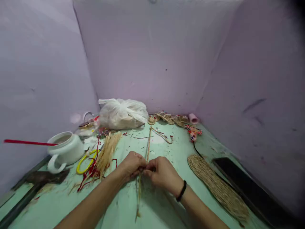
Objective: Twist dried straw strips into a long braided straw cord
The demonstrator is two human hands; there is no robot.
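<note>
A thin straw braid (149, 143) runs from the far part of the green table down to my two hands. My left hand (133, 163) is closed, its fingertips pinching the braid from the left. Right against it, my right hand (160, 173) pinches the same spot, with a black band on its wrist. Loose strand ends (138, 197) hang below the fingers toward me. The exact crossing of strands is hidden between the fingertips. Left of my hands lies a bundle of dry straw (109, 151) with red yarn (94, 171) beside it.
Yellow-handled scissors (83, 165), a white pot (68, 152) with a red stick, and a hammer (40, 178) occupy the left. A white plastic bag (122, 114) stands at the back, beside woven straw pieces (168, 118). On the right are a woven sole (216, 184) and a dark flat object (245, 187).
</note>
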